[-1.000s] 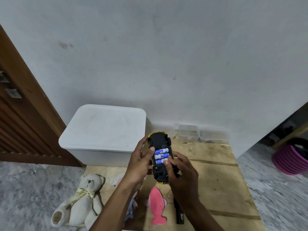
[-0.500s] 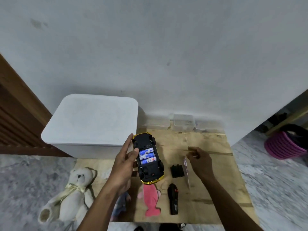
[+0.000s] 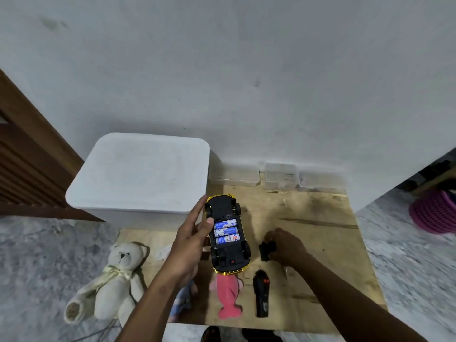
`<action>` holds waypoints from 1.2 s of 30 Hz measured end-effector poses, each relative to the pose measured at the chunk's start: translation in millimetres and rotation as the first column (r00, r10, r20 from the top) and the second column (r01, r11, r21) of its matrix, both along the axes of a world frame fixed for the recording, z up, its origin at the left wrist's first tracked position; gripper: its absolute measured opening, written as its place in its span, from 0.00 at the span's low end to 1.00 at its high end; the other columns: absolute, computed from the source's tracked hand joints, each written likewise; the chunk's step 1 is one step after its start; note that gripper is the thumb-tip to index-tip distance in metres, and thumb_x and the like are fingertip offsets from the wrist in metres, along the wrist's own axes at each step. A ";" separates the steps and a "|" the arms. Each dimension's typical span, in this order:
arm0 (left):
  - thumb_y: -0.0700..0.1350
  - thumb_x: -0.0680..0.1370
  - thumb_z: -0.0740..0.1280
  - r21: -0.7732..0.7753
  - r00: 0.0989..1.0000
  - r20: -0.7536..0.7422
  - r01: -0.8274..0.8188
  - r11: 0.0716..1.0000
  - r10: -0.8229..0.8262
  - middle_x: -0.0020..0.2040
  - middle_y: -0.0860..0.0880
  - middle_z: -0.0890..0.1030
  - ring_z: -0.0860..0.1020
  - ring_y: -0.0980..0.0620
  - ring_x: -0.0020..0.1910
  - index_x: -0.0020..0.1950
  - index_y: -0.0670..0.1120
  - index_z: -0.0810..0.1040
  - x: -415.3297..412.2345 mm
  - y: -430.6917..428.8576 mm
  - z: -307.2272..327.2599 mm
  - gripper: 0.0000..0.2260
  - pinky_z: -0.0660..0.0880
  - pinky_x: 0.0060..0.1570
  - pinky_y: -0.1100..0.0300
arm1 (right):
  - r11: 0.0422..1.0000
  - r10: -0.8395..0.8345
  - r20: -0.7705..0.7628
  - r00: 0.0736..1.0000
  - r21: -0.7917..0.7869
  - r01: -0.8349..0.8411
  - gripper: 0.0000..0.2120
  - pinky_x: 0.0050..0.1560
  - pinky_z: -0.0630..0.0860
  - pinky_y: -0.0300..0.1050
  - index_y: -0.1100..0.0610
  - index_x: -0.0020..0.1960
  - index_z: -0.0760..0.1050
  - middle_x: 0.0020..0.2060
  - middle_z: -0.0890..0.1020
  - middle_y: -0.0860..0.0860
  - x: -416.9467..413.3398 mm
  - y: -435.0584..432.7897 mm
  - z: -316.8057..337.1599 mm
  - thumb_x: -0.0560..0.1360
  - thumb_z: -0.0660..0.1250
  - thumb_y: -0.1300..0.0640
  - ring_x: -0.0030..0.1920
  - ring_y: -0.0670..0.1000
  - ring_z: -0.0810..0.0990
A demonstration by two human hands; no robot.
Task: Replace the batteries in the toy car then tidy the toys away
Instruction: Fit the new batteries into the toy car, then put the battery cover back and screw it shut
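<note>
Left hand (image 3: pixel 192 243) grips upturned toy car (image 3: pixel 230 255), long axis near-far; right hand (image 3: pixel 287 245) pinches battery cover (image 3: pixel 265 251) just right of it.

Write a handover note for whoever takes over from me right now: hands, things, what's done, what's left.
Left hand: holds the toy car upside down over the plywood board, with the compartment open and three blue batteries seated.
Right hand: grips the black battery cover on the board, right of the car.
Done: batteries in.
Left: fit the cover, then put away the car, remote control, pink plush toy and teddy bear. The white storage bin has its lid on.
</note>
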State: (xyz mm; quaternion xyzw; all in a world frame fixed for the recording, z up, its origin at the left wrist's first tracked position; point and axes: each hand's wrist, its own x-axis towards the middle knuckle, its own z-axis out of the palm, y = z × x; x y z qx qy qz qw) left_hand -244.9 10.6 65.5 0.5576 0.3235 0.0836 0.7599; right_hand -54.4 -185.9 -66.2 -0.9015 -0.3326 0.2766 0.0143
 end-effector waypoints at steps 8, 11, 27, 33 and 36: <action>0.43 0.84 0.62 0.005 1.000 -0.005 0.001 1.000 0.000 0.53 0.50 0.87 0.84 0.48 0.48 0.75 0.65 0.68 1.6 -1.8 5.2 0.23 0.81 0.35 0.55 | 0.997 -0.043 -0.007 0.999 0.070 0.044 0.17 0.52 0.74 0.43 0.50 0.59 0.79 0.55 0.77 0.49 5.1 -2.3 5.9 0.72 0.74 0.51 0.55 0.50 0.76; 0.42 0.85 0.62 0.004 1.000 0.005 0.001 1.000 -0.001 0.51 0.51 0.87 0.84 0.51 0.45 0.75 0.64 0.68 0.8 -1.6 9.8 0.23 0.80 0.32 0.58 | 0.971 -0.117 -0.063 0.991 0.200 0.127 0.10 0.42 0.72 0.36 0.51 0.53 0.82 0.46 0.79 0.47 0.1 -6.4 8.2 0.73 0.74 0.52 0.46 0.46 0.77; 0.44 0.85 0.60 0.072 0.999 0.051 0.006 0.997 -0.010 0.49 0.55 0.87 0.85 0.57 0.42 0.70 0.58 0.74 -15.6 -10.6 35.9 0.16 0.78 0.30 0.62 | 0.296 -0.280 -0.420 0.863 0.818 0.494 0.06 0.35 0.77 0.41 0.54 0.48 0.83 0.36 0.86 0.53 -55.7 -14.3 175.5 0.73 0.75 0.62 0.31 0.48 0.81; 0.45 0.84 0.62 0.091 0.996 0.074 0.043 0.995 -0.050 0.58 0.47 0.85 0.85 0.55 0.41 0.69 0.59 0.75 -20.3 -17.5 46.8 0.15 0.78 0.30 0.61 | 0.424 -0.051 -0.367 0.929 0.834 0.353 0.09 0.37 0.74 0.37 0.51 0.50 0.84 0.39 0.85 0.45 -74.4 0.6 220.5 0.75 0.72 0.64 0.35 0.46 0.78; 0.46 0.84 0.62 0.106 0.995 0.077 0.053 0.993 -0.061 0.58 0.48 0.85 0.86 0.51 0.46 0.69 0.61 0.74 -23.0 -19.3 50.0 0.15 0.79 0.32 0.60 | 0.521 -0.009 -0.295 0.956 0.814 0.256 0.10 0.44 0.78 0.44 0.47 0.48 0.84 0.44 0.86 0.44 -83.4 13.1 222.5 0.75 0.72 0.63 0.43 0.55 0.82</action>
